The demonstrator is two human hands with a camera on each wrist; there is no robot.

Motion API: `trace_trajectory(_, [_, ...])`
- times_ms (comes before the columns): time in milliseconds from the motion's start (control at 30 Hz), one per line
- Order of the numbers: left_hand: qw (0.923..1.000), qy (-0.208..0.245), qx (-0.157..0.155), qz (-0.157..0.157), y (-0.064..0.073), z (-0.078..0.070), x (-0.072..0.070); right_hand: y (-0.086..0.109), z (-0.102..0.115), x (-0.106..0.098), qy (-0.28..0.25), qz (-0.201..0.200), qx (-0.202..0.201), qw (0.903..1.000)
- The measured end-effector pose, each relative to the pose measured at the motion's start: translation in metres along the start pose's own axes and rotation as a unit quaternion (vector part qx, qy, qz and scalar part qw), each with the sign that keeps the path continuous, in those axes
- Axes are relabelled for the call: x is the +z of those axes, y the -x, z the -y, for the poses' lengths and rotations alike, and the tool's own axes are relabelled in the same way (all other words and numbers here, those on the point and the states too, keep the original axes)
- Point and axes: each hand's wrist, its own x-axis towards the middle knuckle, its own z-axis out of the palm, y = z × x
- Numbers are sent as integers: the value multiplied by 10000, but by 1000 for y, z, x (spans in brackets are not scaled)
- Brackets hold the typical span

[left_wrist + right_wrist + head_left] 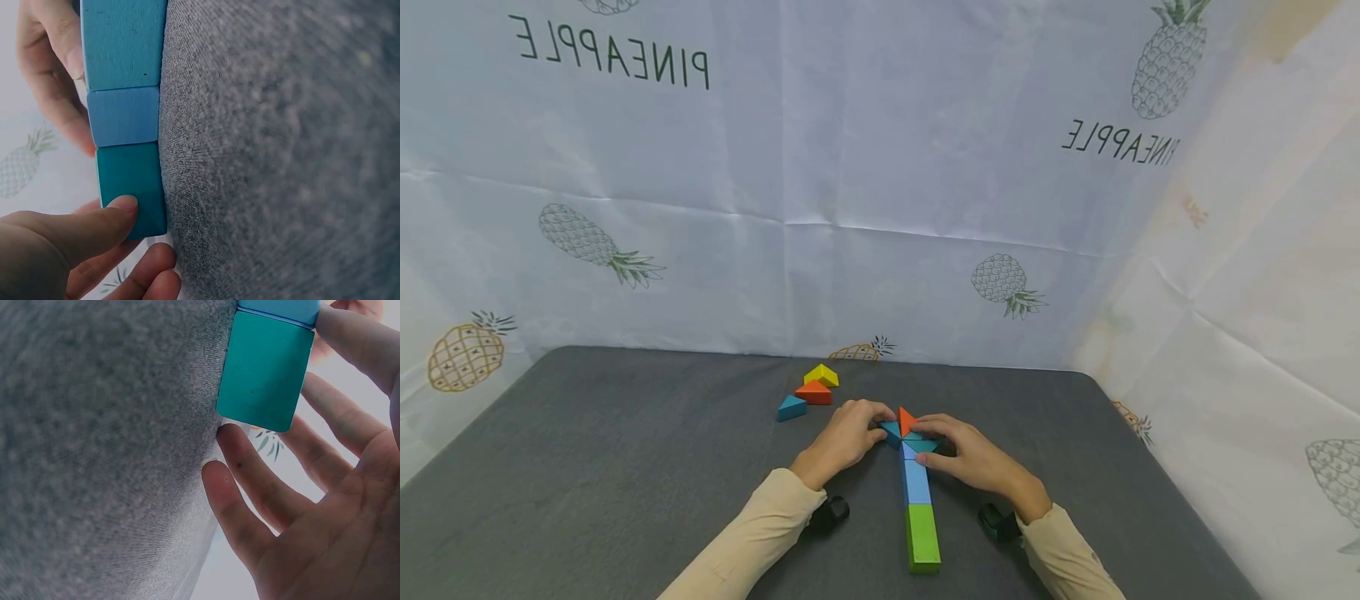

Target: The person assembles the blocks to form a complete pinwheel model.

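On the dark table, a green rectangular block (922, 537) and a light blue rectangular block (916, 483) lie end to end. A light blue triangular block (910, 452) continues the line. Around its far end, triangular blocks meet: a blue one (891, 432) at left, an orange-red one (906, 420) at the back and a teal one (927, 446) at right. My left hand (850, 437) pinches the left blue triangular block, thumb on its near side. With thumb and index finger, my right hand (972, 454) holds the teal triangular block; its other fingers spread beyond the block's end.
Left of the hands, a yellow triangular block (822, 376), another orange-red triangular block (815, 392) and another blue triangular block (792, 407) lie apart. A white pineapple-print cloth (880, 183) hangs behind the grey table (625, 467). Black straps (831, 514) sit at the wrists.
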Motion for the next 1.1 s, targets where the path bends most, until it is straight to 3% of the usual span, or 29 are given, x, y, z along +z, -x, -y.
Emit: trace_trajectory(1100, [9999, 108, 65, -20, -2, -2, 1, -1, 0, 0, 69, 8, 89, 9999])
